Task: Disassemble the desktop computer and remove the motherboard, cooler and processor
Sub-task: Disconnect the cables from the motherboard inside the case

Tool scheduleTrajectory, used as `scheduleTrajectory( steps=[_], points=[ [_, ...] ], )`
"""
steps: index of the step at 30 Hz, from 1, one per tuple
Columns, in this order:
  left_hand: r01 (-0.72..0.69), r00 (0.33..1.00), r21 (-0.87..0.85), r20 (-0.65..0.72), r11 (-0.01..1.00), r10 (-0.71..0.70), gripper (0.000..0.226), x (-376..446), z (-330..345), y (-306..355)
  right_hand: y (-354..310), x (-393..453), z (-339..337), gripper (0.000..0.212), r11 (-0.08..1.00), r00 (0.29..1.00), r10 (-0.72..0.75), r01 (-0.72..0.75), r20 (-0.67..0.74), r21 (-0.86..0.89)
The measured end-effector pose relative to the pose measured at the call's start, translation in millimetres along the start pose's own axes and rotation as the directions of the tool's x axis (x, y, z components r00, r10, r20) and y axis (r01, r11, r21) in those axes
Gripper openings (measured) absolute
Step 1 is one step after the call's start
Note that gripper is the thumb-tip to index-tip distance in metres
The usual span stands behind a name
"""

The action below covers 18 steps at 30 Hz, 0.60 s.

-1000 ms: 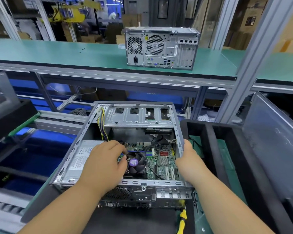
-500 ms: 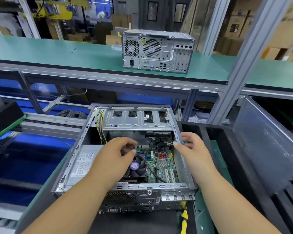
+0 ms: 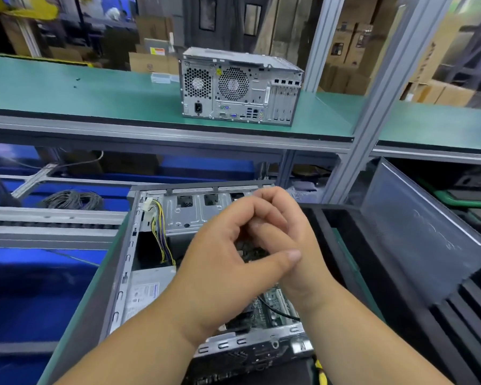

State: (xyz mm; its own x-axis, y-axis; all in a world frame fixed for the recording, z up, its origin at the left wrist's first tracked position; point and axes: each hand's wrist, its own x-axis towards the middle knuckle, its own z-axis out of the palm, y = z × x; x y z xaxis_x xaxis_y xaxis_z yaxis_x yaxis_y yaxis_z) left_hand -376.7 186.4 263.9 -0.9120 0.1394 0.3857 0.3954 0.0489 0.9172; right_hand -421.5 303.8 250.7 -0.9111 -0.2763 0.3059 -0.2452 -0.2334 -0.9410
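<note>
The open desktop case lies flat in front of me, with its rear ports toward me. A strip of the green motherboard shows between my forearms. The cooler and processor are hidden under my left hand. My left hand and my right hand are raised above the case and touch each other. Their fingers are curled together, and my left thumb lies against my right palm. Anything held between them is hidden. A bundle of yellow and black wires hangs by the case's left wall, above the power supply.
A second, closed computer stands on the green upper shelf. To the right, a grey side panel leans in a black slotted tray. A yellow screwdriver handle lies by the case's near right corner. A cable coil sits far left.
Both hands have lifted out of the case and come together above it. Before, my left hand was at the cooler and my right at the case's right wall. The view has tilted up.
</note>
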Motion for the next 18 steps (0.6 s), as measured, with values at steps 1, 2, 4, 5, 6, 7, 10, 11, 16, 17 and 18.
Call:
scheduleTrajectory(
  steps=[1,2,4,5,6,7,10,11,16,17,18],
  points=[
    [-0.002,1.0,-0.019,-0.015,1.0,0.002,0.029,1.0,-4.3,-1.0,0.0,2.0,5.5,0.03,1.0,1.0,0.014,-0.014,-0.009,0.008],
    [0.0,1.0,-0.048,-0.022,0.999,-0.001,0.026,1.8,-8.9,-2.7,1.4,3.7,9.9,0.033,0.999,0.999,0.031,-0.03,-0.017,0.02],
    [0.011,1.0,-0.102,-0.024,0.995,-0.013,0.022,3.2,-17.6,-8.1,4.5,7.0,16.0,0.031,0.999,0.999,0.046,-0.046,-0.027,0.014],
    [0.025,0.999,-0.129,-0.024,0.991,-0.028,0.021,3.1,-20.9,-10.6,6.3,7.7,17.9,0.027,0.999,0.998,0.051,-0.051,-0.026,0.003],
    [0.042,0.999,-0.154,-0.026,0.987,-0.047,0.021,3.0,-23.5,-13.0,8.2,8.1,19.1,0.023,0.998,0.998,0.056,-0.056,-0.019,-0.005],
    [0.056,0.998,-0.172,-0.029,0.984,-0.062,0.02,2.7,-25.6,-15.6,9.7,8.2,19.7,0.022,0.998,0.998,0.06,-0.06,-0.008,-0.007],
    [0.061,0.998,-0.232,-0.016,0.971,-0.066,0.016,3.2,-26.5,-25.3,14.8,7.4,18.7,0.028,0.998,0.998,0.061,-0.061,0.017,0.017],
    [0.06,0.998,-0.265,-0.004,0.962,-0.064,0.015,3.8,-25.6,-28.4,16.3,7.1,17.1,0.026,0.998,0.998,0.061,-0.061,0.018,0.03],
    [0.078,0.997,-0.311,0.02,0.947,-0.075,0.022,7.8,-7.8,-37.6,19.6,5.1,-2.9,0.03,0.99,0.994,0.07,-0.079,0.08,0.118],
    [0.086,0.996,-0.308,0.019,0.948,-0.084,0.022,9.1,-2.5,-38.5,19.3,5.2,-9.0,0.033,0.988,0.993,0.07,-0.082,0.092,0.134],
    [0.093,0.996,-0.306,0.017,0.947,-0.092,0.022,11.0,3.4,-39.1,19.2,5.4,-15.5,0.035,0.986,0.993,0.067,-0.082,0.102,0.147]
  ],
)
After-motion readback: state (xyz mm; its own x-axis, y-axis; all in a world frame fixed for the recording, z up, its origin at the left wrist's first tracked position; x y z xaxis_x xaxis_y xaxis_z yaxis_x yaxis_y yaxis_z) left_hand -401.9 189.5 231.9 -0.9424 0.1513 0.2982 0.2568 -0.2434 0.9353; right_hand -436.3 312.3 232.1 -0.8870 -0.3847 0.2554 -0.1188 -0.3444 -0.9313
